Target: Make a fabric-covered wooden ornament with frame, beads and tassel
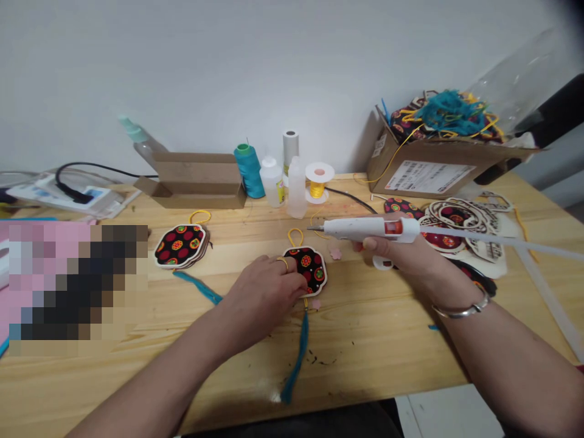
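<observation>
A black, flower-patterned tassel pendant [314,264] with a pale scalloped edge lies on the table, its yellow loop pointing away and its teal tassel [298,359] towards me. My left hand [269,289] has its fingers curled on the pendant's left side, partly covering it. In my right hand [381,249] is a white hot glue gun [360,227], held above the table with the nozzle pointing left, past the yellow loop. A clear glue stick [497,238] sticks out of its back. Small pink flower pieces [336,253] lie near the pendant.
More matching pendants [180,246] are stacked at left. Along the wall stand an open cardboard box [196,198], teal thread [250,173], bottles [297,191] and a yellow cord spool [316,190]. At right are a full carton [420,173] and a pile of cut pieces [456,225].
</observation>
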Demonstrator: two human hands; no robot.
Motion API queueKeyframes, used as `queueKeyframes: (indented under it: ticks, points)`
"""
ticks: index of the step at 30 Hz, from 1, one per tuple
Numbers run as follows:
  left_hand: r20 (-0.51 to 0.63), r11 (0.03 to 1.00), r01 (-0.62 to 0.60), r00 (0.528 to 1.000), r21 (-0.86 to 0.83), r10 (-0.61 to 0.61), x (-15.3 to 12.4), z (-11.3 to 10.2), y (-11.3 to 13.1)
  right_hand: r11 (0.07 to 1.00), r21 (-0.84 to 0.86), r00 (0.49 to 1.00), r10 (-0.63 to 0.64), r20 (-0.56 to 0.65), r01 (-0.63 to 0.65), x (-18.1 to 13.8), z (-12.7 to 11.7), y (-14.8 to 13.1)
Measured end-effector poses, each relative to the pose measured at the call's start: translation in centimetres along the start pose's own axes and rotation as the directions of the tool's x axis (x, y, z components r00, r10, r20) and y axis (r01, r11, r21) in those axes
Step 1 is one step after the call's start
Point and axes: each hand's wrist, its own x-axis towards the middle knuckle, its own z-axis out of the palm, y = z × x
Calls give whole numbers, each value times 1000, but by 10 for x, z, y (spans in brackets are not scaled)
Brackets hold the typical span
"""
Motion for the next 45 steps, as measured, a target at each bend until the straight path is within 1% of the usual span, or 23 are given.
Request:
queueKeyframes:
  ticks: [3, 5, 8, 10, 12, 14, 17, 20, 24, 28, 31, 39, 45]
  points:
    - [15, 1000, 4, 1000, 10, -4, -2, 2, -1, 1000, -11, 999, 24, -29, -25, 1, -8, 3]
    - [27, 1000, 15, 1000, 10, -16, -2, 3, -1, 998, -38, 998, 59, -24, -59, 1, -14, 5]
    - [44, 999, 35, 998, 2, -35, -1, 5, -1, 989, -64, 990, 137, 37, -135, 1, -21, 6]
    - [41, 998, 66, 997, 0, -66, 0, 5, -3, 986, -77, 981, 158, 117, -150, 2, -23, 5]
    - [13, 993, 119, 993, -14, -119, 0, 4, -6, 990, -85, 966, 128, 223, -111, 3, -24, 2]
    - [-35, 980, 187, 981, -65, -190, 0, 1, -9, 996, -74, 946, 71, 315, -50, 4, -23, 0]
    - [-102, 938, 270, 949, -216, -297, -1, -5, -11, 997, -59, 910, -13, 415, 41, 6, -19, 0]
    - [-138, 880, 313, 914, -357, -381, -3, -8, -10, 993, -82, 873, -39, 487, 91, 7, -13, 2]
    - [-163, 843, 336, 886, -420, -435, -3, -8, -8, 979, -166, 860, -17, 509, 117, 6, -5, 4]
    - [-179, 841, 329, 882, -430, -436, -2, -6, -8, 971, -198, 849, -11, 528, 136, 6, -3, 4]
    - [-190, 843, 330, 878, -424, -439, -2, -6, -8, 967, -219, 854, 4, 521, 130, 5, -3, 5]
    - [-209, 863, 313, 885, -395, -417, -4, -4, -7, 969, -233, 861, 44, 507, 87, 5, -2, 5]
    - [-230, 884, 286, 894, -370, -385, -3, -4, -8, 966, -251, 853, 74, 517, 68, 5, 0, 1]
